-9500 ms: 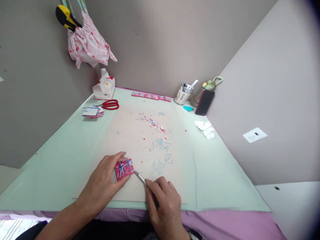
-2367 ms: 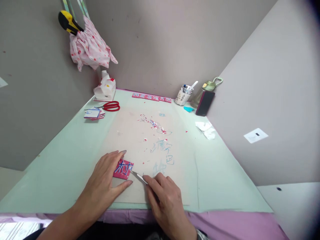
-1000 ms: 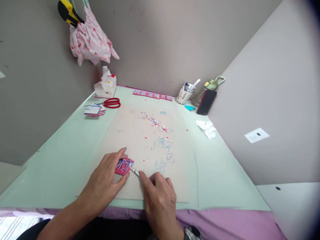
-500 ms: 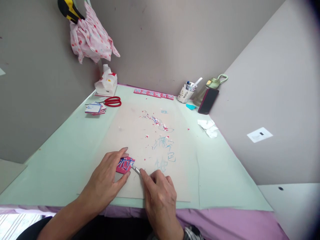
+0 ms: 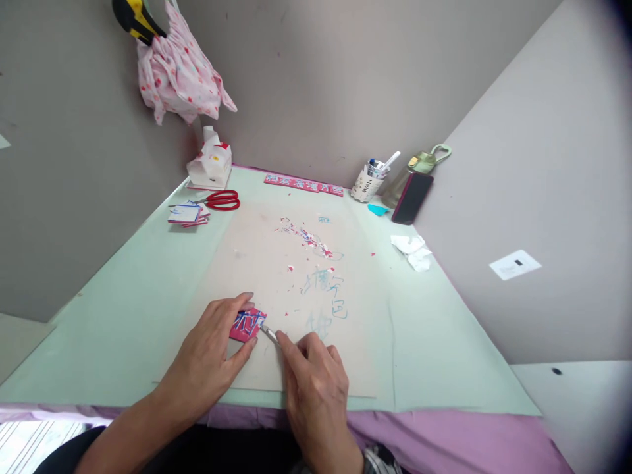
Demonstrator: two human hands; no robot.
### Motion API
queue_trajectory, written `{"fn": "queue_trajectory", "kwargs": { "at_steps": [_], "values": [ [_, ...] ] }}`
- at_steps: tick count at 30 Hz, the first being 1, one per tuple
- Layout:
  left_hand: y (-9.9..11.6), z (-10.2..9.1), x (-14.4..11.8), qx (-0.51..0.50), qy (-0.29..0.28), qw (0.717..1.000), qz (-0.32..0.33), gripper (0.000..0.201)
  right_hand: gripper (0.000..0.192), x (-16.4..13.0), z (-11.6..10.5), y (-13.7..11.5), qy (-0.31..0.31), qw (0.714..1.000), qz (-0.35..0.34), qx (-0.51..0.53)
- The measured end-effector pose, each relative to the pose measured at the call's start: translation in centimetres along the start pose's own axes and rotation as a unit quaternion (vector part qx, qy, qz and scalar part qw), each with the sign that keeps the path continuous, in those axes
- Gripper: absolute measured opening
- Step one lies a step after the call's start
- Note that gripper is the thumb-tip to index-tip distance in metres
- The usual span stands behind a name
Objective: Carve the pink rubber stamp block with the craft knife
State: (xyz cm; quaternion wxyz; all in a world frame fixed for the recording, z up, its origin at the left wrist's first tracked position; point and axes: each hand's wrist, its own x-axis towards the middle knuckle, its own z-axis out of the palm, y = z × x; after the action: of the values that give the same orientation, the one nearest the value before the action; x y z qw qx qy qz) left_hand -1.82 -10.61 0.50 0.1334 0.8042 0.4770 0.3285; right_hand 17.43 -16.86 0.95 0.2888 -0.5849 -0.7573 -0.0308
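My left hand (image 5: 214, 345) is closed round a small red square tile (image 5: 245, 328) with blue strokes and pale cut lines, its fingers at the upper edge and thumb at the lower edge. The tile lies on a beige board (image 5: 266, 263). A thin metal craft knife (image 5: 270, 334) is pinched in my right hand (image 5: 316, 382), its tip touching the tile's right edge. The knife's handle is mostly hidden under my fingers. Beyond the hands, red, white and blue shavings (image 5: 309, 238) lie scattered on the board, beside blue handwritten characters (image 5: 323, 283).
At the far left are red-handled scissors (image 5: 222, 199), stacked square tiles (image 5: 185, 214) and a tissue pack (image 5: 211, 164). A row of red carved tiles (image 5: 302, 184) lies at the back. A pen cup (image 5: 368, 182), a phone (image 5: 413, 199) against a bottle (image 5: 395, 191), and crumpled tissue (image 5: 412, 252) stand right.
The knife tip has shifted very slightly at the tile's right edge. My left hand keeps its hold, and the rest looks the same.
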Motion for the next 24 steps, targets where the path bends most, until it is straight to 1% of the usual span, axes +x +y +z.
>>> {"fn": "queue_trajectory", "kwargs": {
  "at_steps": [6,13,19,24],
  "values": [
    [0.05,-0.02,0.03,0.004,-0.006,1.0,-0.004,0.045,0.038,-0.11,0.07,0.2,0.005,1.0,0.003,0.001],
    [0.06,-0.11,0.05,0.01,-0.01,1.0,-0.021,0.042,0.039,0.23,0.14,-0.24,0.0,1.0,0.013,-0.006],
    [0.01,-0.08,-0.09,0.006,-0.015,0.999,-0.03,0.043,0.041,0.06,0.13,0.05,0.01,1.0,-0.001,-0.015],
    [0.22,-0.14,0.04,-0.001,-0.011,0.999,-0.034,0.037,0.04,0.29,0.17,-0.2,0.004,1.0,0.006,-0.017]
  ]
}}
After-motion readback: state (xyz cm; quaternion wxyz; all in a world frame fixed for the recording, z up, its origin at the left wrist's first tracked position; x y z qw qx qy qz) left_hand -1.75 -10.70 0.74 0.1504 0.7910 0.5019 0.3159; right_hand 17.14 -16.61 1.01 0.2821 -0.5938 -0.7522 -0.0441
